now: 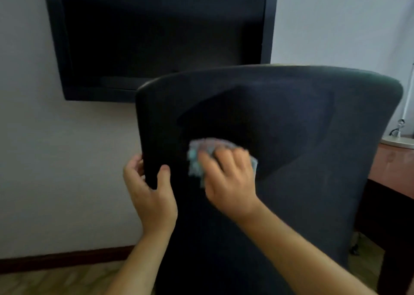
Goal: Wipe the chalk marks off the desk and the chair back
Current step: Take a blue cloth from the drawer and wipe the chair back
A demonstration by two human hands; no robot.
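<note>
Against the dark fabric of the chair back, the right hand presses a crumpled cloth, its grip clenched around the wad so that pale, bluish folds show above and to the left of the knuckles. Hand and cloth are blurred, so the pattern of the cloth cannot be made out. They sit on the lower left part of the backrest, just below a darker, shaded patch in the upholstery (whether that patch is a dent or only shadow cannot be told). No chalk marks can be made out on the fabric at this sharpness.

At the left edge of the chair back, the left hand has its grip closed on the chair's side: the thumb lies on the near face and the fingers curl round the edge to the far side.

Beyond the chair, a large dark screen hangs on the pale wall. To the right, partly hidden by the backrest, stands the reddish-brown worktop, with the round base of a lamp resting on it. A dark skirting board runs along the foot of the wall above a light floor.
</note>
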